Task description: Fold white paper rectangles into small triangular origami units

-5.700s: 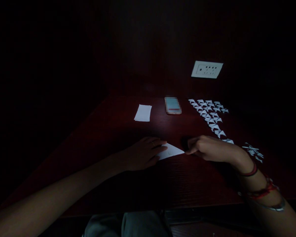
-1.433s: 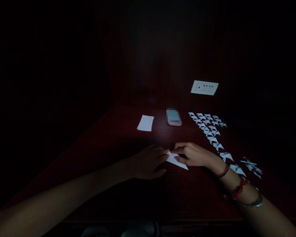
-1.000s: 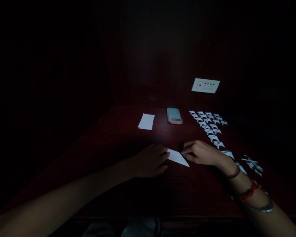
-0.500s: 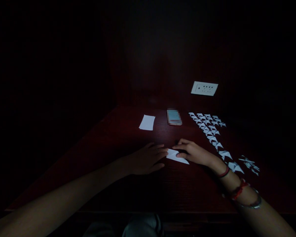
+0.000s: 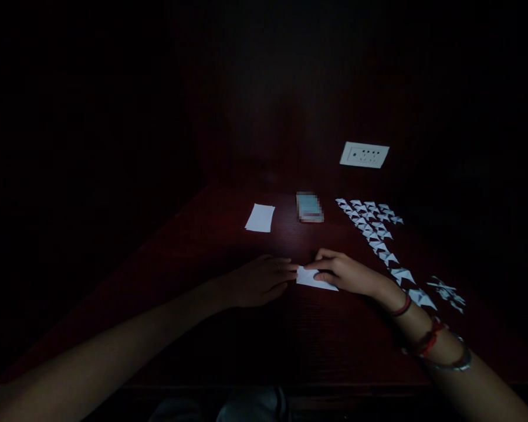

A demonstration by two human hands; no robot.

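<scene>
On dark-red table [image 5: 202,240], folded white paper [image 5: 307,278], pointed at right; left hand [image 5: 257,284] outspread, right hand [image 5: 347,274] on it, grip unclear.

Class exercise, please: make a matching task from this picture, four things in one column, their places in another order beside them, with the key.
Things
1. paper stack
2. wall socket
3. folded sheet
4. paper scraps

Places
A. under the thumb of the right hand
B. rightmost on the table
C. beyond the left hand
D. up on the wall

Pairs: 1-C, 2-D, 3-A, 4-B
</scene>
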